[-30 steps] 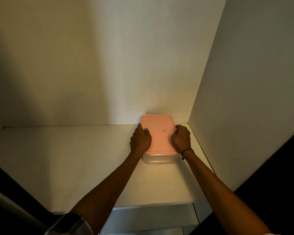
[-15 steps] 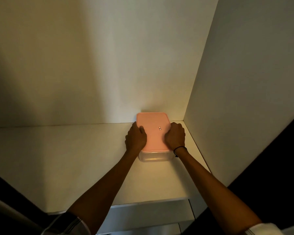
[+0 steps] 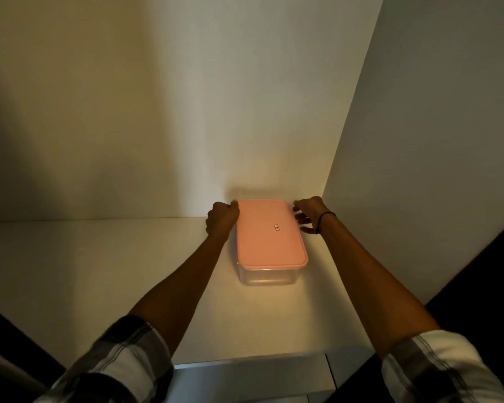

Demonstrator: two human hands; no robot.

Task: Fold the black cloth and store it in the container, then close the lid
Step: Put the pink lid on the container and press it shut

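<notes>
A clear plastic container with a pink lid stands on the white shelf, near the back right corner. The lid lies flat on the container. My left hand is curled against the lid's far left corner, thumb touching its edge. Just off the far right corner, my right hand hovers with its fingers apart, holding nothing. The black cloth is not visible; the container's front wall shows nothing dark behind it.
The white back wall rises right behind the container, and a white side panel stands close on the right. The shelf's front edge runs below my forearms. Dark space lies beyond the lower corners.
Both hands have slid from the near half of the lid to its far corners. My right hand has come off the lid and spread its fingers. The container has stayed in place.
</notes>
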